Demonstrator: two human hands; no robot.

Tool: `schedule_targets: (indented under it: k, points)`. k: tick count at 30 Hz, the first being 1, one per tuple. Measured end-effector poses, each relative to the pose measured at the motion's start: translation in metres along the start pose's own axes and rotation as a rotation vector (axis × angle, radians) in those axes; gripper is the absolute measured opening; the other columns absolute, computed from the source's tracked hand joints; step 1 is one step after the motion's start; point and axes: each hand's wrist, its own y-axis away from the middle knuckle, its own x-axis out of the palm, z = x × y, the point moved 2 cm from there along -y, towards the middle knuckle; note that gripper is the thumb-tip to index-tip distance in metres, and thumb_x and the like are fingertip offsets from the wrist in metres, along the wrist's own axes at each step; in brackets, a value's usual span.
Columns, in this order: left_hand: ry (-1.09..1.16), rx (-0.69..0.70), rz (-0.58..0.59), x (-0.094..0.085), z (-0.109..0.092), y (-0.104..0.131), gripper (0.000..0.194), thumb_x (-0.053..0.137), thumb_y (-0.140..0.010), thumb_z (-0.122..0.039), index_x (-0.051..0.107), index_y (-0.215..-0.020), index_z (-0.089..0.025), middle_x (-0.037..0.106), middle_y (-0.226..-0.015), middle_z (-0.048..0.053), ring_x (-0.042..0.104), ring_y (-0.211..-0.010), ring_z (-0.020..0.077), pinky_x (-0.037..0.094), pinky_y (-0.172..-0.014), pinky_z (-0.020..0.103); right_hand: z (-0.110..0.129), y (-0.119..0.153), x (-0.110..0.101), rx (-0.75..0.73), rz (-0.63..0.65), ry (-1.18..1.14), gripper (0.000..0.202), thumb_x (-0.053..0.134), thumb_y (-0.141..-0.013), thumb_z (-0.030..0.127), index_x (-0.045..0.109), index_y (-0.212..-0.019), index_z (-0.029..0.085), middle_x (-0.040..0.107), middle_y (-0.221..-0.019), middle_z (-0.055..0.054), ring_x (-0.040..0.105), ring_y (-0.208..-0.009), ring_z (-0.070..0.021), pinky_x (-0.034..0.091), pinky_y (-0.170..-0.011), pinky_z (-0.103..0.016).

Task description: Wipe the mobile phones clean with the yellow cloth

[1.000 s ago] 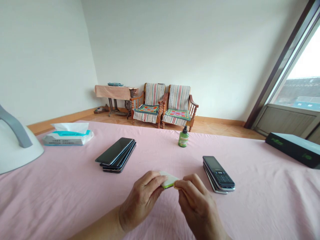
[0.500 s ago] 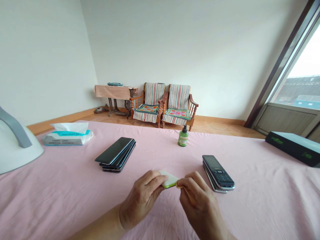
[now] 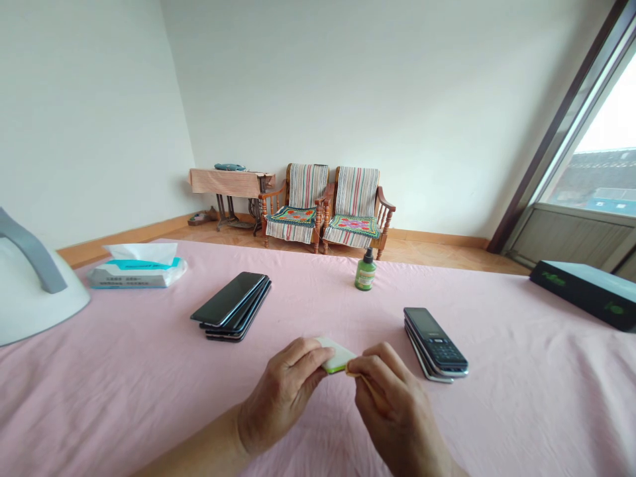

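Home sitting room | wooden armchairs (image 3: 326, 213) | striped covers (image 3: 358, 189) | cloth-draped stand (image 3: 224, 182), possibly a sewing table

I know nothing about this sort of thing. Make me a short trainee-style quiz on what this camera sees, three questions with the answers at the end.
1. True or false: the left hand holds a flat white object with a green edge.

2. Multiple choice: which thing stands upright on the pink cloth?
A) tissue pack
B) green bottle
C) stack of smartphones

3. Short answer: which hand is nearer to the keypad phone?

Key:
1. True.
2. B.
3. The right hand.
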Motion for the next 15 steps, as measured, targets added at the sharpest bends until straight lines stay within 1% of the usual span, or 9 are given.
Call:
schedule_targets:
  k: [4, 8, 12, 15]
  points:
    - [0.000, -0.004, 0.006, 0.0008, 0.0006, 0.0002, 0.024, 0.047, -0.094, -0.016, 0.057, -0.117, -0.018, 0.062, -0.100, 0.009, 0.062, -0.096, 0.0192, 0.054, -0.084, 0.029, -0.0021, 0.0012, 0.0000, 0.026, -0.033, 0.032, 0.021, 0.042, -0.082, 0.006, 0.057, -0.086, 0.021, 0.053, -0.077, -0.001, 0.055, -0.066, -0.0128, 0.046, -0.060, -0.023]
    - [0.009, 0.001, -0.001, 0.0005, 0.0008, 0.0000, 0.024, 0.046, -0.094, -0.015, 0.057, -0.116, -0.019, 0.061, -0.103, 0.010, 0.061, -0.099, 0.0194, 0.053, -0.086, 0.030, -0.0015, 0.0025, 0.0011, 0.005, -0.012, -0.004, 0.023, 0.042, -0.083, 0.004, 0.057, -0.089, 0.021, 0.053, -0.081, -0.002, 0.056, -0.068, -0.0120, 0.045, -0.062, -0.022]
    - [0.006, 0.002, 0.007, 0.0004, -0.0002, -0.0008, 0.024, 0.045, -0.095, -0.016, 0.056, -0.117, -0.018, 0.061, -0.101, 0.010, 0.061, -0.097, 0.0192, 0.054, -0.085, 0.030, -0.0019, 0.0025, 0.0005, 0.042, -0.035, 0.010, 0.022, 0.043, -0.082, 0.004, 0.056, -0.086, 0.021, 0.052, -0.079, -0.001, 0.055, -0.067, -0.0123, 0.045, -0.062, -0.023]
    - [0.007, 0.004, -0.013, 0.0003, -0.0001, -0.0008, 0.024, 0.046, -0.094, -0.015, 0.057, -0.115, -0.018, 0.062, -0.102, 0.010, 0.062, -0.097, 0.0192, 0.054, -0.085, 0.030, -0.0006, 0.0018, 0.0013, 0.010, 0.004, -0.024, 0.023, 0.042, -0.083, 0.004, 0.056, -0.090, 0.020, 0.052, -0.082, -0.002, 0.055, -0.069, -0.0119, 0.045, -0.062, -0.023]
